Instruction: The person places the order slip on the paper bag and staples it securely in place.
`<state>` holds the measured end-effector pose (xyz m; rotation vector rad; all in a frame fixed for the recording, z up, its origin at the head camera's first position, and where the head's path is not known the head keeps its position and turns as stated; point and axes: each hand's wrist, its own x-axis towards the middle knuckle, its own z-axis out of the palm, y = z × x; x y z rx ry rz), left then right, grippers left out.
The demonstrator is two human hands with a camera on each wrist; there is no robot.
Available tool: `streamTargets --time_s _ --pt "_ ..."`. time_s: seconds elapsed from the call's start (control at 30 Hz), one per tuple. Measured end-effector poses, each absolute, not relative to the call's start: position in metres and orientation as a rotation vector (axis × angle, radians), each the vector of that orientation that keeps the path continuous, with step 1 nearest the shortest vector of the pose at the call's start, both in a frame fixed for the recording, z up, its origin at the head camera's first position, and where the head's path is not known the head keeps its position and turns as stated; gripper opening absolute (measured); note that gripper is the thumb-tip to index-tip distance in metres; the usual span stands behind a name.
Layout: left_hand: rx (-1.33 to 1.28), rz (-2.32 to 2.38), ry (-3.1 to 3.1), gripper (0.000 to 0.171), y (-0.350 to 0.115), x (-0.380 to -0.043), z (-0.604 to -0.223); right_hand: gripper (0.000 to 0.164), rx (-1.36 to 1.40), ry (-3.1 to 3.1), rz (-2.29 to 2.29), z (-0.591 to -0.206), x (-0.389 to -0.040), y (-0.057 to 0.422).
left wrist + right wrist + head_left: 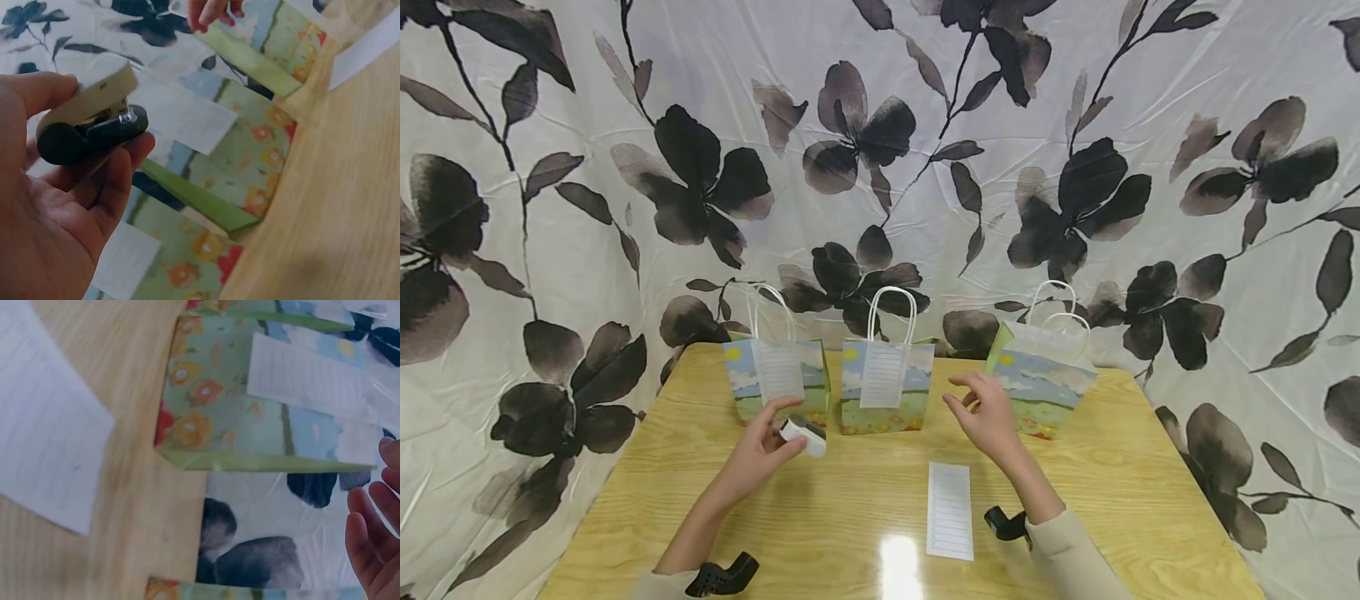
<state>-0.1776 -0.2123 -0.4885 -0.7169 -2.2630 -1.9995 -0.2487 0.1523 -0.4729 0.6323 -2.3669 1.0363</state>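
A small white-and-black stapler [806, 436] is held in my left hand [767, 442], pinched between thumb and fingers. In the left wrist view the stapler [94, 115] shows its white top arm above a dark base. My right hand [985, 417] hovers by the right paper bag [1045, 387], fingers loosely bent and holding nothing. Lined paper slips hang on the fronts of the left bag [815, 400] and the middle bag [880, 419]. The front of the right bag shows no slip. A loose lined slip [950, 511] lies on the table in front of my right hand.
All the bags have white twisted handles and stand along the back of the wooden table [850, 517]. Behind them hangs a floral cloth [940, 208]. Black wrist cameras sit on both forearms, the left one [724, 577] low in view.
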Motion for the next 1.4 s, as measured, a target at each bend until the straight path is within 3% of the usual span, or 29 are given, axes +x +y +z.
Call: streamTargets --time_s 0.3,0.7,1.0,1.4 --pt "-0.716 -2.0 -2.236 0.021 -0.211 -0.17 -0.516 0.015 0.563 -2.574 1.192 -0.502 -0.233 0.173" --pt "-0.576 -2.188 -2.421 0.038 -0.208 -0.168 -0.535 0.015 0.397 -2.737 1.322 -0.542 -0.22 0.187" --pt "-0.281 -1.858 -2.504 0.025 -0.204 -0.17 -0.552 0.016 0.363 -2.728 1.39 -0.553 -0.213 0.19" --pt "-0.196 -1.762 -2.515 0.024 -0.207 -0.171 -0.576 0.016 0.271 -2.713 1.492 -0.564 -0.21 0.194"
